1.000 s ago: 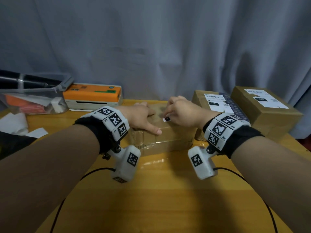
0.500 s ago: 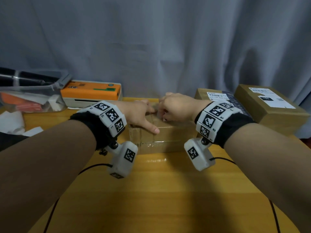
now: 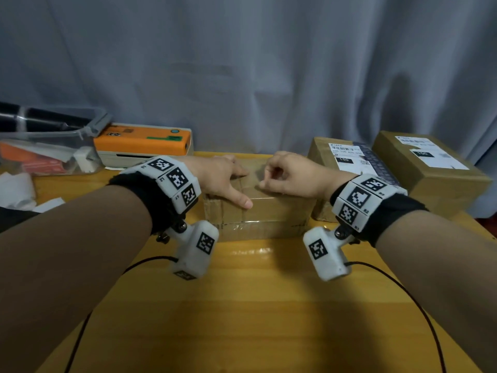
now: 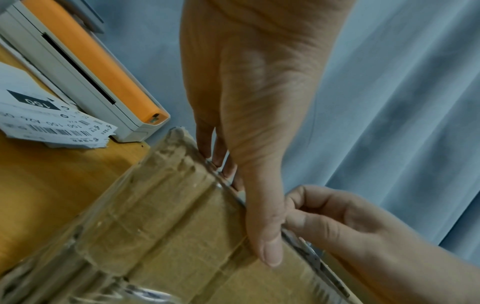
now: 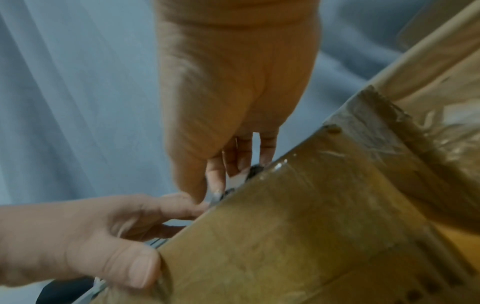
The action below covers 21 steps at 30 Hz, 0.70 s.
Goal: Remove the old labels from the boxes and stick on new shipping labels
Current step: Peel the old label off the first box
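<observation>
A tape-wrapped cardboard box [image 3: 269, 214] lies in the middle of the wooden table [image 3: 242, 305]. My left hand [image 3: 236, 184] rests flat on its top, thumb stretched down over the front edge [image 4: 267, 242]. My right hand [image 3: 266, 179] hovers over the top beside it with curled fingers. In the right wrist view its fingertips pinch a lifted black-and-white scrap of the old label [image 5: 240, 176]. The rest of that label shows only edge-on along the box top [image 4: 311, 253].
Two more boxes with white labels [image 3: 347, 162] [image 3: 430, 157] stand at the right. An orange label printer [image 3: 142, 142] and a clear bin [image 3: 48, 157] sit at the back left, with printed labels [image 4: 46, 119] in front of the printer. Cables trail over the near table.
The right hand has shifted slightly left and curled tighter; the black-and-white label scrap seen under its fingers a second ago is now hidden in the head view. The left hand stays put.
</observation>
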### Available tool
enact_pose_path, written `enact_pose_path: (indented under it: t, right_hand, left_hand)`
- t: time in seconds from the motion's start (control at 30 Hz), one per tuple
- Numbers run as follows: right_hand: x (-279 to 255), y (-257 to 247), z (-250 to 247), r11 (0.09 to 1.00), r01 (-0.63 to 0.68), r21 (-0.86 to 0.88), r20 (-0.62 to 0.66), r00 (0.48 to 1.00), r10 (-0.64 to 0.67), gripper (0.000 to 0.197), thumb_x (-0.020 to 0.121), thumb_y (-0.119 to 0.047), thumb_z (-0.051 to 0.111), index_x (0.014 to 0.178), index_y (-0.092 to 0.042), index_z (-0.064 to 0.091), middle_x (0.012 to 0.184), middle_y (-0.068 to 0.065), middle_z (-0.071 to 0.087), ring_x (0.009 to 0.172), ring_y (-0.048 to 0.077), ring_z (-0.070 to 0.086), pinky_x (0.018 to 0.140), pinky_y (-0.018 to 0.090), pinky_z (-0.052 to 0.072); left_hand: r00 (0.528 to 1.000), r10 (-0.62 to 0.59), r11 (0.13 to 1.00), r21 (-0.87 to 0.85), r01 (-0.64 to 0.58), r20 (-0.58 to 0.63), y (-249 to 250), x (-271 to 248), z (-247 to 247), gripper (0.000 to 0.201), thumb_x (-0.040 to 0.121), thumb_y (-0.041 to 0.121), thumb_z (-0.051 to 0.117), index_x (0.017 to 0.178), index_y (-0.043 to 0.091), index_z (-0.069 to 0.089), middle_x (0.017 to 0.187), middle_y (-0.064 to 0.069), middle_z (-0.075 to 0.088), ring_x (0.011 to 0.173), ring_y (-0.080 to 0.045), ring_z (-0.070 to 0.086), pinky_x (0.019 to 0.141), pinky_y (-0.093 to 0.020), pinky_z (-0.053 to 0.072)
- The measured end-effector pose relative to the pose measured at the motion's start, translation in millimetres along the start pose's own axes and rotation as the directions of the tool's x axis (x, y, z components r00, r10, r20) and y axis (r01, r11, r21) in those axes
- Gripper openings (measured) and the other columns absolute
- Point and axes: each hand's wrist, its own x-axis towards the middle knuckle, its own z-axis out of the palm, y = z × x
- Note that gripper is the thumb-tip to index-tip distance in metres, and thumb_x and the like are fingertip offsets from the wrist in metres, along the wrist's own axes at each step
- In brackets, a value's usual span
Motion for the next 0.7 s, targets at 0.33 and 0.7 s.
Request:
enact_pose_path:
  t: [0.33,0.7]
  right_hand:
    - [1.4,6.8,6.8,0.983,-0.14,0.119,-0.101,0.983,0.153,0.017,0.086,-0.028,0.066,0.085,-0.011,0.065,0.094,-0.003,0.046,0.1,0.013,0.041,0.091,0.025,0.033]
    - [-10.2,3.4,6.0,0.997,-0.076,-0.014,-0.134,0.988,0.074,0.028,0.091,-0.017,0.057,0.11,-0.032,0.068,0.103,-0.003,0.044,0.101,0.014,0.036,0.098,0.028,0.034]
  left_hand:
    - [1.0,-0.013,1.0,-0.013,0.013,0.001,0.6,-1.4,2.3,0.099,0.069,0.066,0.064,0.149,0.024,0.022,0.145,0.004,0.025,0.134,-0.019,0.03,0.113,-0.036,0.027]
    - [1.0,-0.029,0.999,-0.021,0.029,0.005,1.1,-0.6,1.9,0.101,0.065,0.069,0.064,0.148,0.028,0.024,0.145,0.007,0.025,0.133,-0.019,0.032,0.111,-0.038,0.03]
